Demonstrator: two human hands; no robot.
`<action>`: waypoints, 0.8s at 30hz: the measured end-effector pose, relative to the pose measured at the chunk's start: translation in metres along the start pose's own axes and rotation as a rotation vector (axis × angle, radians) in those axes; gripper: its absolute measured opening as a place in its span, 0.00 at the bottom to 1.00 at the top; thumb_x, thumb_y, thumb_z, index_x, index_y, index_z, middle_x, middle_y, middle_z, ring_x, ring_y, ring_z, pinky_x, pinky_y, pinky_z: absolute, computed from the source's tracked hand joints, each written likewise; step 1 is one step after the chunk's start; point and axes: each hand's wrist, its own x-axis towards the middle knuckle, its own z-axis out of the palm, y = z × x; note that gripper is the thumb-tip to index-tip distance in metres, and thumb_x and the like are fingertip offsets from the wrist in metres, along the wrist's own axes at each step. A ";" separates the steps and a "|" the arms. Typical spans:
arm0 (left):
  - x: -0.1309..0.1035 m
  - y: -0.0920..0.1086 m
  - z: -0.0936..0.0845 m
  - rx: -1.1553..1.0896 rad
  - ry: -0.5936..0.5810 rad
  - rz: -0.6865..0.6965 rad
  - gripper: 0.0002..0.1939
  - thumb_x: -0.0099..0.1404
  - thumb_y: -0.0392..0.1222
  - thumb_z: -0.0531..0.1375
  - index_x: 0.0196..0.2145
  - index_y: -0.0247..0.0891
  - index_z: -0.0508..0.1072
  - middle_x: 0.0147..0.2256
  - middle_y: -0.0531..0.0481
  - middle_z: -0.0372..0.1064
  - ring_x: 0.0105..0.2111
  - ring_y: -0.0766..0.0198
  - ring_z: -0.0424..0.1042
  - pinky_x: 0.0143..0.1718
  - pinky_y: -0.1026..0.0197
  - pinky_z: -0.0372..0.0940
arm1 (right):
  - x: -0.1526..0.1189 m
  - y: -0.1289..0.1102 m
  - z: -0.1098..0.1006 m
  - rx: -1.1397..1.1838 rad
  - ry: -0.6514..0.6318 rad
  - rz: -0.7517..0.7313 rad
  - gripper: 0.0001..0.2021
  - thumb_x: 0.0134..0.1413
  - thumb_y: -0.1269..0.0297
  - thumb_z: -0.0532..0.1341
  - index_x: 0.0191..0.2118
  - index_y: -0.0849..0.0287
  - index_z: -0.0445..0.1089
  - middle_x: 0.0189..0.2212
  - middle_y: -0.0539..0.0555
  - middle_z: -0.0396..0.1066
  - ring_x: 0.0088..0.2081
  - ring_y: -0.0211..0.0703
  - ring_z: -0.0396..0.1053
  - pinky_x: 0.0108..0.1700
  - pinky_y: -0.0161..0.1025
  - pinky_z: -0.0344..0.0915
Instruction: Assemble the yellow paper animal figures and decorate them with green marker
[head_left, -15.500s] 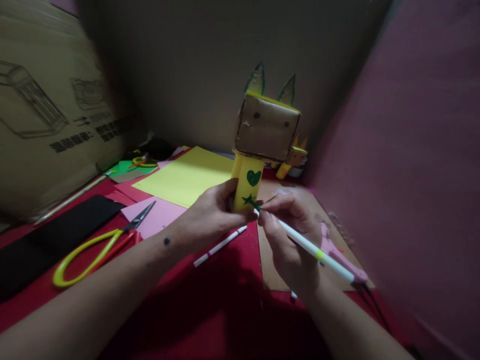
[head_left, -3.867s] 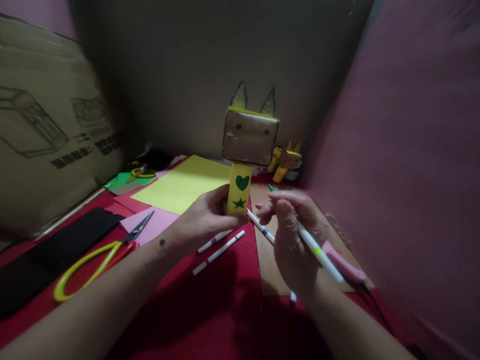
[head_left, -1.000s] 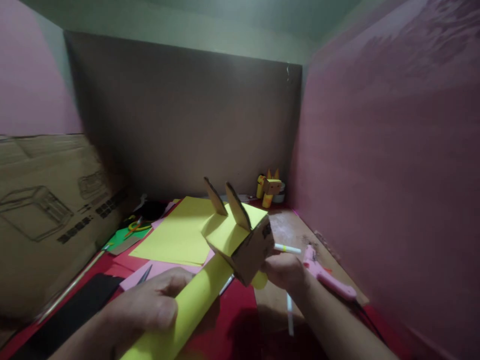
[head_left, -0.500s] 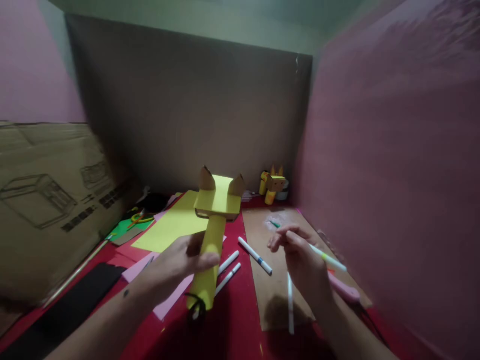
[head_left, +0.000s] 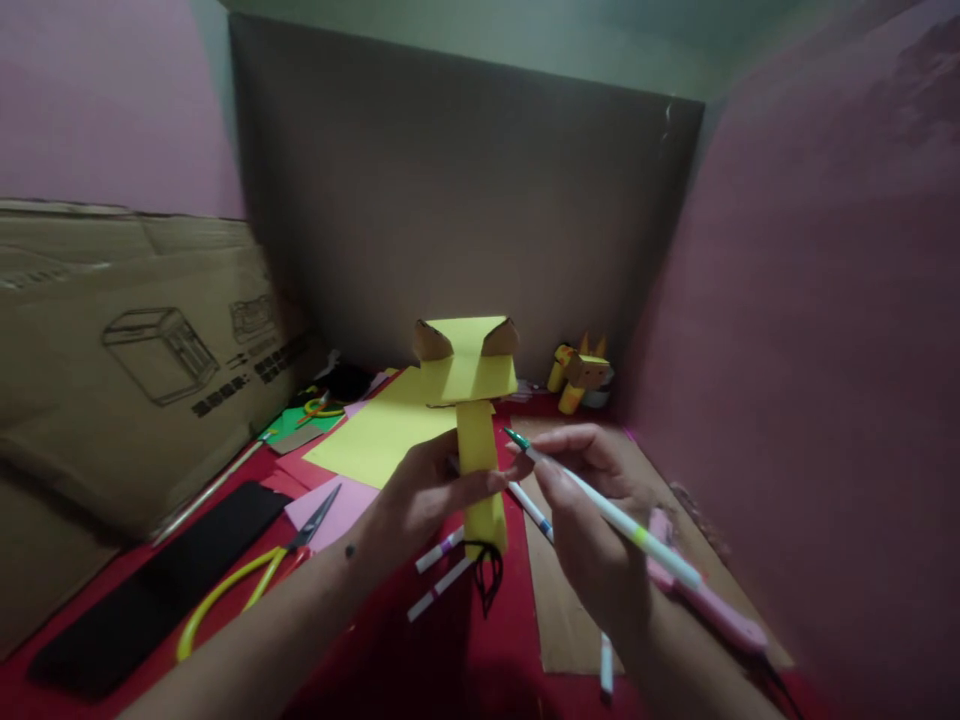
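Above the red table (head_left: pixel 465 660), the left hand (head_left: pixel 420 500) clamps the upright yellow paper figure (head_left: pixel 472 420) by its vertical tube body, while the right hand (head_left: pixel 585 520), just beside it, pinches a green-tipped marker (head_left: pixel 600 505) pointing toward it.

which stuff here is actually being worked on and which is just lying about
In use:
left hand gripping the yellow paper figure
right hand holding the green marker

Lying about:
scissors
pink glue gun
yellow paper sheet
small figure

The lower body of the yellow paper figure (head_left: pixel 480 470) is partly covered by the left hand (head_left: pixel 424 495); one marker (head_left: pixel 606 665) is half hidden behind the right hand (head_left: pixel 589 525)
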 end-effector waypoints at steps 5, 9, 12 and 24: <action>0.003 0.000 -0.006 0.012 0.022 0.000 0.15 0.52 0.47 0.70 0.35 0.35 0.76 0.30 0.49 0.74 0.31 0.59 0.70 0.35 0.58 0.65 | 0.003 0.010 0.004 0.032 -0.045 0.027 0.03 0.55 0.68 0.64 0.35 0.53 0.74 0.31 0.49 0.73 0.33 0.39 0.70 0.33 0.37 0.66; 0.005 -0.002 -0.010 0.066 0.082 -0.010 0.17 0.49 0.48 0.71 0.31 0.35 0.74 0.26 0.51 0.70 0.27 0.62 0.67 0.30 0.59 0.63 | 0.005 0.012 0.009 0.018 -0.066 0.031 0.02 0.54 0.68 0.65 0.34 0.54 0.74 0.29 0.49 0.72 0.30 0.38 0.67 0.32 0.36 0.64; 0.003 -0.003 -0.015 0.142 0.111 -0.023 0.18 0.47 0.50 0.71 0.28 0.35 0.72 0.24 0.52 0.68 0.26 0.62 0.66 0.28 0.60 0.62 | 0.006 0.015 0.014 -0.024 -0.050 0.030 0.02 0.53 0.67 0.66 0.34 0.54 0.73 0.27 0.49 0.71 0.27 0.37 0.65 0.28 0.35 0.62; -0.003 -0.013 -0.025 0.281 0.112 -0.034 0.18 0.52 0.51 0.68 0.34 0.36 0.71 0.29 0.50 0.69 0.30 0.59 0.67 0.30 0.60 0.63 | 0.006 0.027 0.023 -0.025 -0.033 0.067 0.03 0.53 0.66 0.66 0.33 0.55 0.72 0.26 0.48 0.71 0.27 0.36 0.67 0.28 0.33 0.65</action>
